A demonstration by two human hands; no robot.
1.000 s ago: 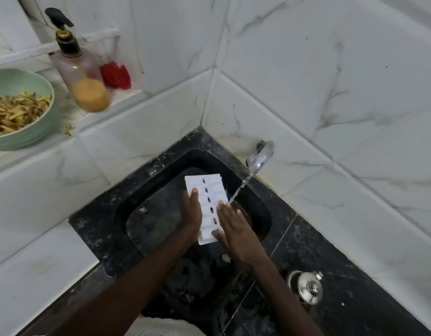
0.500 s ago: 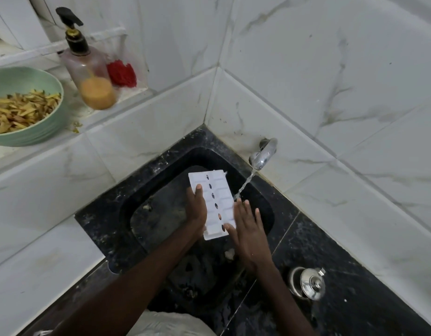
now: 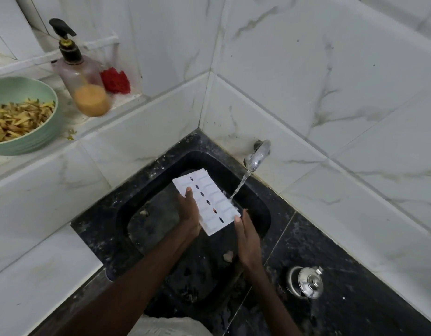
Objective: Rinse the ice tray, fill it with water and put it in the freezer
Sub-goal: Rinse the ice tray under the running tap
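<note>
A white ice tray (image 3: 210,202) with a row of oval holes down its middle hangs over the black sink (image 3: 161,180). My left hand (image 3: 189,210) grips its left long edge, thumb on the upper face. My right hand (image 3: 248,241) sits at the tray's near right corner with its fingers straight, touching the edge. Water runs from the chrome tap (image 3: 256,156) in a thin stream (image 3: 238,189) that strikes the tray's right edge.
A green bowl (image 3: 27,144) of peelings, a pump bottle (image 3: 84,81) of orange liquid and a red scrubber (image 3: 115,81) stand on the tiled ledge at left. A steel lidded pot (image 3: 306,282) sits on the black counter at right. Marble-tiled walls close the corner.
My right hand has slid off the tray's face to its near right corner. The tray has turned a little, and the stream now lands on its right edge.
</note>
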